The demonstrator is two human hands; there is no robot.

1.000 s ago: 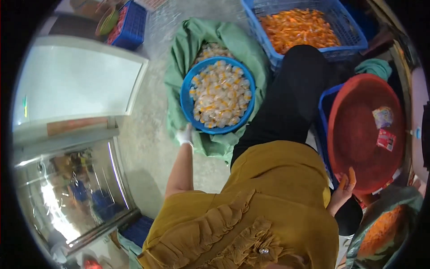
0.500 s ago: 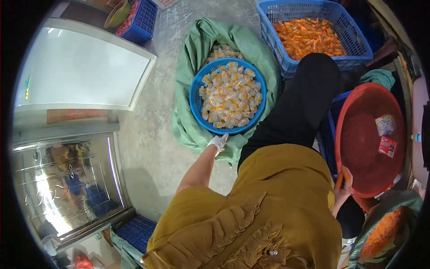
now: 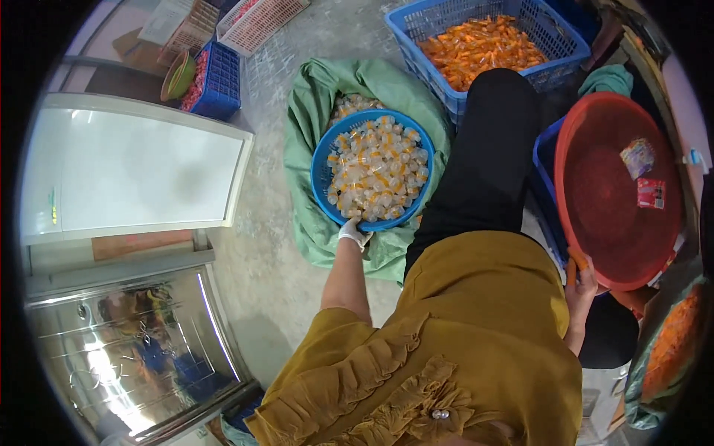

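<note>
Left hand (image 3: pixel 352 233), in a white glove, is curled shut on the near rim of the blue basket (image 3: pixel 324 178); right hand (image 3: pixel 580 281) is closed on the near lip of the red basin (image 3: pixel 595 186), thumb on top, fingers hidden underneath.

Basket sits on a green sack (image 3: pixel 312 111) spread on the concrete floor (image 3: pixel 268 245), just L of the person's black-clad leg (image 3: pixel 487 163). It's heaped w/ small clear cups (image 3: pixel 379 175) w/ orange-yellow bits inside, so prob. fairly heavy for a one-hand rim grip. Mesh plastic wall likely flexes, and a tilt would spill loose cups over the far edge. Safer hold, by the look of it: two hands at opposite rim points, or a drag along the sack. Cups look light singly, smooth, prob. slippery.

Basin is wide, stiff-looking, near empty bar two small packets (image 3: pixel 643 175), so prob. light; it leans on a blue crate's edge at R.

Room: open floor lies L of the sack, up to the white panel (image 3: pixel 134 178) and the shiny steel door (image 3: pixel 126 349). Far side is blocked by a blue crate (image 3: pixel 554 33) of orange pieces; R side is crowded by basin and bags.
</note>
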